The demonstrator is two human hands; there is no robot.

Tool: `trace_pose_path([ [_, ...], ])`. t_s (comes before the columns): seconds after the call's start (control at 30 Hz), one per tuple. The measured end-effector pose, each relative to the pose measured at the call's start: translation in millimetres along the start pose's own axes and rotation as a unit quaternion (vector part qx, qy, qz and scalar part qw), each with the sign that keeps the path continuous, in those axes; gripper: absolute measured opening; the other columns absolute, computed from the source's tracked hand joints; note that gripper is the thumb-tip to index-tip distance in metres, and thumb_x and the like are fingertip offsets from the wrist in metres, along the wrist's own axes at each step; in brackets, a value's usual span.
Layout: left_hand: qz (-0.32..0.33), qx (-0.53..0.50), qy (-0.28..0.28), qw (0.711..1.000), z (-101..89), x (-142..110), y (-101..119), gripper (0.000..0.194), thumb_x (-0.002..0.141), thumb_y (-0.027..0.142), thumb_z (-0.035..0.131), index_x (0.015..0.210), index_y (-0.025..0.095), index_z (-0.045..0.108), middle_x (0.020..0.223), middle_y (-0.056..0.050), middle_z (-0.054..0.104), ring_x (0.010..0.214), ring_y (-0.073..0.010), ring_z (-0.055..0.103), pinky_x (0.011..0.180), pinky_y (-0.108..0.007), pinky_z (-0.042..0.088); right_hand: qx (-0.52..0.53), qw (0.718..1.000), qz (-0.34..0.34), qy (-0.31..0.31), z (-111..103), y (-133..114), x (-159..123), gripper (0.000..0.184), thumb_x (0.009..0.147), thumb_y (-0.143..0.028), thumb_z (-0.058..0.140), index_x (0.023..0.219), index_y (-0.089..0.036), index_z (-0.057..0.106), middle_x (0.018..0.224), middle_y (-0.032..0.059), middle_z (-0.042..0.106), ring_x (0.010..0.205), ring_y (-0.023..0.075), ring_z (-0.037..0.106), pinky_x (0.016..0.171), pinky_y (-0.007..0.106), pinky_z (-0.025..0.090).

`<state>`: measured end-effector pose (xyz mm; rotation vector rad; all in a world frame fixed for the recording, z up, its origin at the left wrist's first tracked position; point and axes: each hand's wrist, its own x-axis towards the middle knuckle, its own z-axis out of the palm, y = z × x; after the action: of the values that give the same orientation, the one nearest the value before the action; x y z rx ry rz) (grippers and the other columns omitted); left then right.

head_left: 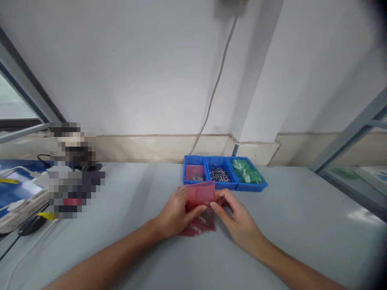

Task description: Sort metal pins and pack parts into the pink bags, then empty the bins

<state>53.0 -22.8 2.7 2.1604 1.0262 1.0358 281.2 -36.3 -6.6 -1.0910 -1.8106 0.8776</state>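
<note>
A pink see-through plastic bag (201, 195) is held upright between my two hands, over the grey table. My left hand (175, 213) grips its left side, thumb across the front. At the right edge, my right hand (236, 217) pinches the bag between thumb and fingers. Small dark and pale pieces show inside the lower part, too blurred to name. More pink bags (190, 232) lie on the table just below. Behind stand three joined blue bins: the left bin (185, 171) holds a pink bag, the middle bin (232, 186) metal pins or screws, the right bin (254, 187) green bags.
On the far left are a white power strip (27, 209), a black computer mouse (32, 225) and cables beside a pixelated patch. A cable (216, 86) runs down the wall behind the bins. Metal frame bars (347, 133) stand at the right.
</note>
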Motion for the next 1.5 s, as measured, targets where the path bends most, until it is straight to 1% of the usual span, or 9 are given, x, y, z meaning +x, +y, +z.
trace_pose_path([
  [0.27, 0.018, 0.038, 0.029, 0.999, 1.0, -0.3, -1.1, 0.032, 0.104, 0.043, 0.061, 0.128, 0.022, 0.069, 0.121, -0.01, 0.075, 0.108, -0.0271, 0.07, 0.096, -0.046, 0.059, -0.006, 1.0, -0.008, 0.019, -0.6, -1.7, 0.6, 0.021, 0.108, -0.044, 0.055, 0.102, -0.025, 0.061, 0.087, 0.0013, 0.063, 0.08, 0.0207, 0.06, 0.074, 0.033, 0.049],
  [0.5, -0.024, 0.038, 0.042, 0.998, 3.2, -1.5, -7.0, 0.03, 0.108, 0.044, 0.054, 0.107, 0.018, 0.069, 0.1, -0.007, 0.071, 0.091, -0.0214, 0.063, 0.084, -0.035, 0.053, 0.014, 0.998, -0.007, 0.062, -1.1, -2.4, 4.2, 0.019, 0.107, -0.042, 0.057, 0.101, -0.025, 0.061, 0.091, 0.0015, 0.064, 0.083, 0.0205, 0.06, 0.078, 0.032, 0.05],
  [0.73, 0.031, 0.016, 0.06, 0.998, -2.1, 0.5, -0.5, 0.022, 0.109, 0.034, 0.054, 0.101, 0.018, 0.068, 0.105, -0.009, 0.066, 0.1, -0.0219, 0.063, 0.091, -0.036, 0.053, 0.067, 0.994, 0.012, 0.081, -0.5, -0.2, 6.7, 0.024, 0.105, -0.049, 0.058, 0.1, -0.025, 0.059, 0.087, 0.0012, 0.062, 0.08, 0.02, 0.061, 0.075, 0.031, 0.053],
  [0.9, 0.098, 0.021, 0.101, 0.99, -3.5, -1.1, 2.0, 0.014, 0.105, 0.027, 0.061, 0.105, 0.02, 0.073, 0.133, -0.013, 0.06, 0.11, -0.0227, 0.064, 0.097, -0.04, 0.055, 0.114, 0.987, 0.017, 0.116, -2.3, -2.9, 10.2, 0.026, 0.102, -0.051, 0.062, 0.1, -0.028, 0.051, 0.079, -0.0012, 0.059, 0.071, 0.0202, 0.06, 0.069, 0.032, 0.053],
  [1.0, 0.13, 0.046, 0.091, 0.986, -5.7, -2.6, 3.0, 0.016, 0.103, 0.028, 0.064, 0.11, 0.021, 0.076, 0.163, -0.012, 0.04, 0.128, -0.029, 0.058, 0.104, -0.046, 0.053, 0.141, 0.983, 0.021, 0.118, -4.2, -2.9, 10.5, 0.023, 0.101, -0.048, 0.065, 0.105, -0.028, 0.055, 0.081, -0.0013, 0.06, 0.069, 0.0194, 0.059, 0.067, 0.032, 0.052],
  [1.07, 0.149, 0.073, 0.082, 0.983, -8.1, -3.1, 3.8, 0.018, 0.102, 0.031, 0.065, 0.11, 0.022, 0.078, 0.17, -0.01, 0.032, 0.142, -0.0344, 0.048, 0.112, -0.053, 0.047, 0.138, 0.984, 0.023, 0.109, -5.2, -2.3, 9.8, 0.02, 0.101, -0.046, 0.065, 0.104, -0.027, 0.062, 0.087, 0.0005, 0.062, 0.071, 0.0192, 0.059, 0.067, 0.032, 0.051],
  [1.23, 0.18, 0.112, 0.068, 0.975, -13.2, -2.6, 5.1, 0.02, 0.103, 0.03, 0.061, 0.094, 0.02, 0.077, 0.141, -0.01, 0.068, 0.145, -0.0355, 0.043, 0.12, -0.058, 0.037, 0.119, 0.988, 0.033, 0.093, -6.3, -2.6, 6.7, 0.022, 0.106, -0.043, 0.057, 0.102, -0.026, 0.072, 0.095, 0.0034, 0.067, 0.079, 0.021, 0.061, 0.074, 0.034, 0.053],
  [1.4, 0.175, 0.088, 0.051, 0.979, -11.4, -3.8, 2.1, 0.031, 0.105, 0.02, 0.051, 0.13, 0.021, 0.069, 0.128, -0.009, 0.074, 0.129, -0.0282, 0.056, 0.115, -0.052, 0.042, 0.13, 0.987, 0.038, 0.088, -5.0, -6.6, 4.9, 0.023, 0.103, -0.046, 0.061, 0.112, -0.026, 0.067, 0.088, 0.0023, 0.064, 0.079, 0.0212, 0.062, 0.072, 0.034, 0.055],
  [1.5, 0.181, 0.083, 0.044, 0.979, -8.1, -5.3, -2.1, 0.039, 0.104, 0.013, 0.048, 0.138, 0.021, 0.064, 0.13, -0.01, 0.073, 0.125, -0.0268, 0.059, 0.11, -0.05, 0.047, 0.138, 0.986, 0.046, 0.083, -4.3, -6.3, 5.4, 0.027, 0.102, -0.05, 0.063, 0.113, -0.026, 0.064, 0.089, 0.0013, 0.062, 0.078, 0.0202, 0.062, 0.072, 0.033, 0.055],
])
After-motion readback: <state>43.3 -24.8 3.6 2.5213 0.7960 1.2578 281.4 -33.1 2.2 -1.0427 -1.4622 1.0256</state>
